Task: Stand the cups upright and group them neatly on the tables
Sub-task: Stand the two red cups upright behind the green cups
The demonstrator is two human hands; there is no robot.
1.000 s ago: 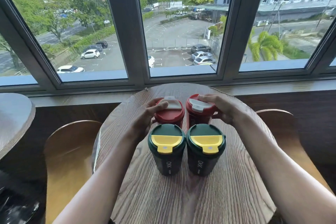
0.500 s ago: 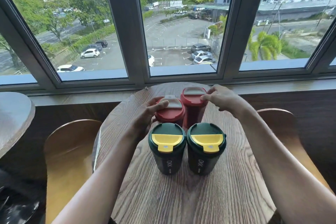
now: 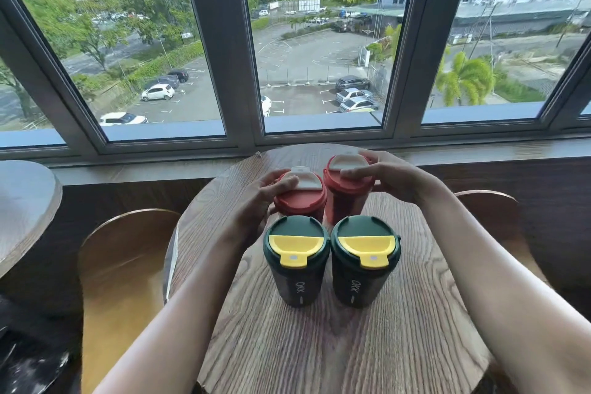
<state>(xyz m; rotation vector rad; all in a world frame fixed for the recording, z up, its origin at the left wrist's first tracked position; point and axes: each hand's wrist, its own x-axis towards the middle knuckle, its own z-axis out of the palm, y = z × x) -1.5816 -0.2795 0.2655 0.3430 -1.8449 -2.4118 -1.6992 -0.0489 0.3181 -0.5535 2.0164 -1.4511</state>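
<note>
While setting the red cups (image 3: pixel 300 201) straight, better to press each one down flat and slide both close behind the green cups (image 3: pixel 295 261), lids facing alike. Red bodies, white flaps, upright at frame centre on the round table (image 3: pixel 319 345). Left hand (image 3: pixel 256 201) curled around the left cup; right hand (image 3: pixel 388 174) fingers closed on the right lid.

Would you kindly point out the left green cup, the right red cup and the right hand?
left green cup (image 3: pixel 295 241): head view, on its yellow lid flap.
right red cup (image 3: pixel 347 184): head view, on its red lid rim.
right hand (image 3: pixel 388 174): head view, on its back.
</note>
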